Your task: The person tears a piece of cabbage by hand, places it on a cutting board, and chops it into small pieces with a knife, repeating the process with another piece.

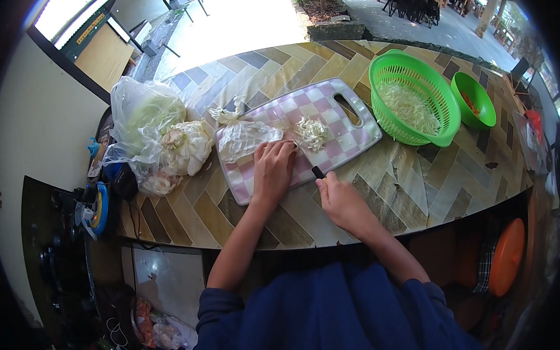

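My right hand (342,199) grips the handle of a knife (318,172), whose blade reaches up toward the fingertips of my other hand. With its fingers curled and pressed down, my left hand (275,173) holds a pale cabbage leaf (246,139) against the pink-and-white checked cutting board (243,175). Just right of the blade lies a small heap of shredded cabbage (312,133). The leaf's torn edge hangs past the board's upper left corner. My left fingertips partly cover the leaf's cut end.
A green colander (378,63) full of shredded cabbage stands right of the board. Beside it, a green bowl (484,100) holds orange shreds. On the left are a cabbage (189,145) and a clear plastic bag (129,97). The table (189,224) has a curved edge.
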### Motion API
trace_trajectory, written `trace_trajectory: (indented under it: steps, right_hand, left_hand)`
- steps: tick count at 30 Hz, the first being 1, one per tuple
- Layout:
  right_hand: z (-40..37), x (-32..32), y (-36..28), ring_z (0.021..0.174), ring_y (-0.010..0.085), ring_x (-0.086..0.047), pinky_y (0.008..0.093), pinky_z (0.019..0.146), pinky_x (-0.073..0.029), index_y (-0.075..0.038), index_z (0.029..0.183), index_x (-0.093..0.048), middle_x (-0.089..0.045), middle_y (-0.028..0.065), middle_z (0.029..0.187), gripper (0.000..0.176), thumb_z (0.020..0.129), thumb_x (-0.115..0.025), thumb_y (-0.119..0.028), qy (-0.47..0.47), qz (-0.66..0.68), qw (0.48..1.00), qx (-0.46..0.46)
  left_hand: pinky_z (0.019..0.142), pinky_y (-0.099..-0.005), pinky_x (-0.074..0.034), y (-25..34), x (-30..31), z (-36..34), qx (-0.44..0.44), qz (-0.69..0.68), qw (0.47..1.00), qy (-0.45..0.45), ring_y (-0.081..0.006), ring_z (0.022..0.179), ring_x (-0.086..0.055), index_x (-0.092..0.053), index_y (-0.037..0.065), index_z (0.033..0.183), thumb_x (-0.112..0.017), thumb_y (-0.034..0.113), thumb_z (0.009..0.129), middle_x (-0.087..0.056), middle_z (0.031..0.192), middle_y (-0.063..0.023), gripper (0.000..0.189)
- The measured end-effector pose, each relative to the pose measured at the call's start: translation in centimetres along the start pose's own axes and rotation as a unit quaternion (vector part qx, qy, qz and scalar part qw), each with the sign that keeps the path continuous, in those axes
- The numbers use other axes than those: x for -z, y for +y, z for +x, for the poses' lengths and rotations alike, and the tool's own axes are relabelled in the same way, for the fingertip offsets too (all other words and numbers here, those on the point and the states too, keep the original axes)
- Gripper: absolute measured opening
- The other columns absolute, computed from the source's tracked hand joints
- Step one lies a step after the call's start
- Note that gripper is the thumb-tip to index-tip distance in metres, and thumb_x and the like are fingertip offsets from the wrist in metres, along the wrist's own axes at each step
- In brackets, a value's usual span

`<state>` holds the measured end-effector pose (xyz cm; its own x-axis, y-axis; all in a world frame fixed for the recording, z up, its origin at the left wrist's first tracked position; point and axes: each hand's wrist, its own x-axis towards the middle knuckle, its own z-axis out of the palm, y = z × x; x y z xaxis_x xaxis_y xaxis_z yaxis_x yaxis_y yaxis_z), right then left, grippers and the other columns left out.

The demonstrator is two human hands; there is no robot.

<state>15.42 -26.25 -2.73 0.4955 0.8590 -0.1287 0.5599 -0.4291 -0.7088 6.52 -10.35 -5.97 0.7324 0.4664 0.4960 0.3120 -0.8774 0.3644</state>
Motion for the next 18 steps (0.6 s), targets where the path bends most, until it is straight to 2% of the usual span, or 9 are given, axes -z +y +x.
trace_trajectory:
  steps: [2, 8, 11, 14, 18]
  right_hand:
    - [0.0, -0.2, -0.2, 0.072, 0.0474, -0.061, 0.0541, 0.065, -0.048, 0.005, 0.091, -0.049, -0.06, 0.0297, 0.071, 0.035, 0.099, -0.04, -0.028, 0.001, -0.012, 1.0, 0.004]
    - [1.1, -0.1, -0.1, 0.075, 0.0482, -0.061, 0.054, 0.067, -0.048, 0.007, 0.092, -0.05, -0.061, 0.032, 0.076, 0.037, 0.099, -0.04, -0.028, -0.017, -0.002, 1.0, -0.008]
    - [2.6, -1.0, -0.2, 0.075, 0.0483, -0.06, 0.0537, 0.068, -0.049, 0.007, 0.091, -0.051, -0.061, 0.0314, 0.077, 0.038, 0.099, -0.04, -0.028, 0.012, -0.029, 1.0, 0.001]
    - [4.1, -1.0, 1.3, 0.075, 0.0478, -0.06, 0.0528, 0.066, -0.047, 0.007, 0.089, -0.052, -0.061, 0.0306, 0.076, 0.039, 0.099, -0.04, -0.028, 0.029, 0.04, 0.997, 0.054]
    - [2.8, 0.8, 0.9, 0.073, 0.0469, -0.06, 0.0519, 0.064, -0.045, 0.007, 0.087, -0.052, -0.059, 0.03, 0.073, 0.039, 0.099, -0.041, -0.029, -0.003, 0.084, 0.996, 0.02]
  left_hand:
    - [0.096, -0.0411, -0.037, 0.0, 0.1, 0.0, -0.014, 0.003, 0.999, 0.028, -0.0226, 0.101, -0.06, -0.064, 0.005, 0.095, -0.056, 0.015, 0.089, -0.067, 0.099, -0.0074, 0.014]
    - [0.094, -0.0396, -0.037, -0.2, 0.0, -0.1, -0.02, 0.016, 1.0, 0.008, -0.0208, 0.102, -0.06, -0.065, 0.006, 0.096, -0.057, 0.014, 0.088, -0.067, 0.103, -0.006, 0.014]
    - [0.094, -0.0393, -0.037, -0.3, -0.3, -0.2, -0.019, 0.017, 1.0, 0.014, -0.0201, 0.102, -0.06, -0.066, 0.006, 0.095, -0.058, 0.014, 0.087, -0.067, 0.103, -0.0051, 0.013]
    - [0.094, -0.0394, -0.037, -0.3, -0.3, -0.4, -0.018, 0.015, 1.0, 0.015, -0.0197, 0.103, -0.059, -0.066, 0.007, 0.095, -0.059, 0.014, 0.085, -0.067, 0.103, -0.0044, 0.013]
    - [0.095, -0.0389, -0.038, -0.2, -0.1, -0.3, -0.006, 0.008, 1.0, 0.01, -0.0223, 0.104, -0.06, -0.067, 0.007, 0.097, -0.061, 0.011, 0.083, -0.068, 0.106, -0.0055, 0.016]
